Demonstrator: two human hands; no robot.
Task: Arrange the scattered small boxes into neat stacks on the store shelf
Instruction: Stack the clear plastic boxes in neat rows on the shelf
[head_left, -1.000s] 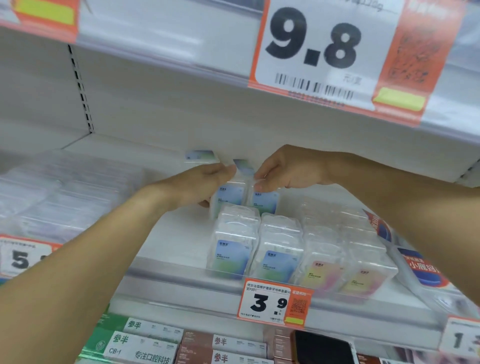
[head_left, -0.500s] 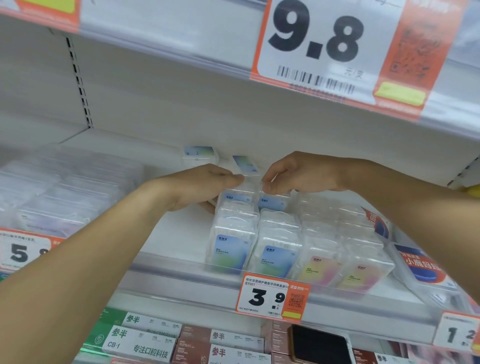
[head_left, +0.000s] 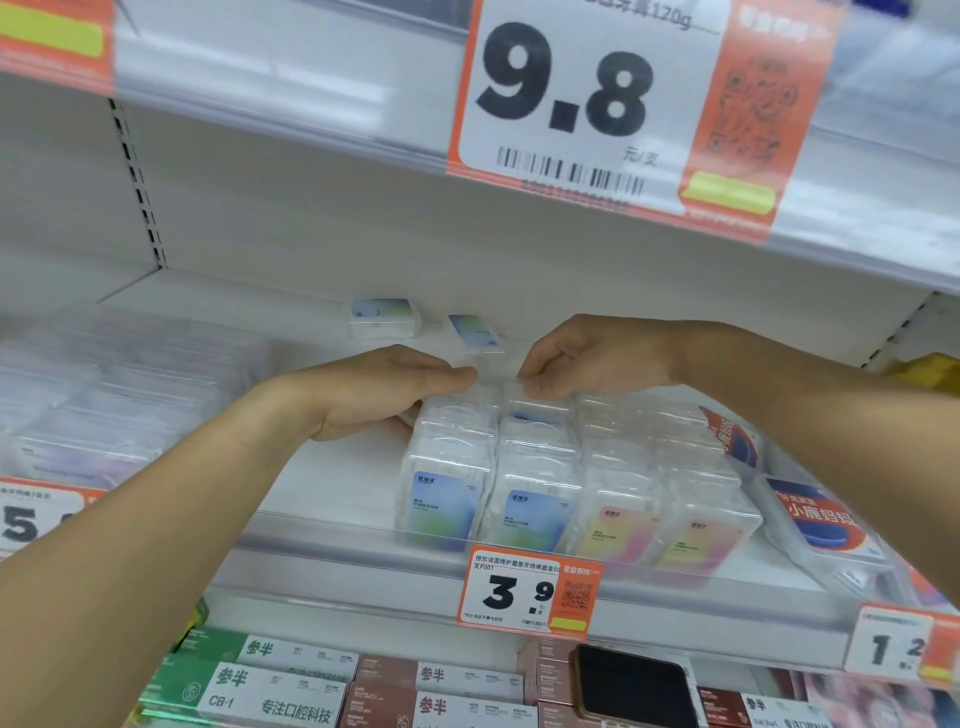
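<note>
Head cam view: the small boxes (head_left: 524, 467) are clear plastic cases standing in tight rows at roughly 6 o'clock from the middle of the shot, on the white store shelf (head_left: 322, 499) behind its clear front lip. My guess is they're light, rigid and pretty slick, so they'd slide and tip easily; pinching one by its narrow sides or top edge looks safer than squeezing the broad label faces.

Left hand (head_left: 374, 397) has its fingers out nearly straight across the top of the back-left box with the thumb tucked below, so it's steadying more than gripping. Right hand (head_left: 587, 358) has curled fingertips pinching the top edge of the box next door, at about 3 o'clock from the left hand.

Two stray boxes (head_left: 384, 317) lie flat further back, near 12 o'clock from the hands, so those aren't sorted yet.

Writing: front labels go blue-green on the left rows and pink-yellow on the right, text too small to read. The 3.9 price tag (head_left: 530, 592) sits right below the rows, a big 9.8 tag (head_left: 613, 111) hangs overhead, and the toothpaste cartons (head_left: 275, 691) underneath read 参半 and CB-1.
</note>
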